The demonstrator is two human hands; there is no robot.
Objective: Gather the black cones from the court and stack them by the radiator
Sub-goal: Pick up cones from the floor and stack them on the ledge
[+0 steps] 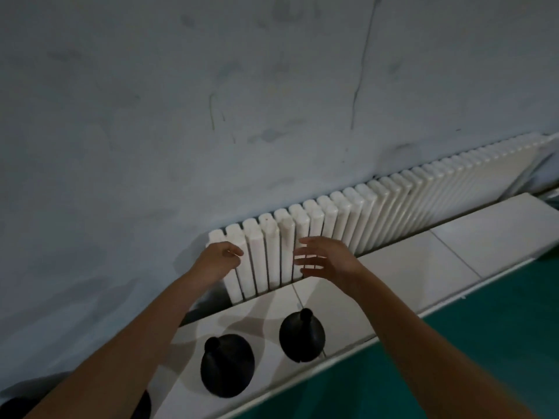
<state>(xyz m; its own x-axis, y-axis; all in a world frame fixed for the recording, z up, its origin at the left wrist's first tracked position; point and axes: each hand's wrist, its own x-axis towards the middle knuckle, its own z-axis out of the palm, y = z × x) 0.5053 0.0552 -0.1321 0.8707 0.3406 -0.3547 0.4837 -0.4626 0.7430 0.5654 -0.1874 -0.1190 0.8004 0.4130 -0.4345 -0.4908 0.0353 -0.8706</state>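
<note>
Radiator (378,213) ribs across mid-frame, partly blocked by left hand (219,260) — loosely curled, empty — and right hand (325,258), fingers spread. Black cones (227,365) lower centre on tiled ledge (423,261), beside green floor (453,358).

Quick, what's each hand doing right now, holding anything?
Left hand: fingers loosely curled, holding nothing.
Right hand: open, fingers spread, holding nothing.

Black cones (227,369), white radiator (341,225), white tiles (405,267), green court (453,352)
</note>
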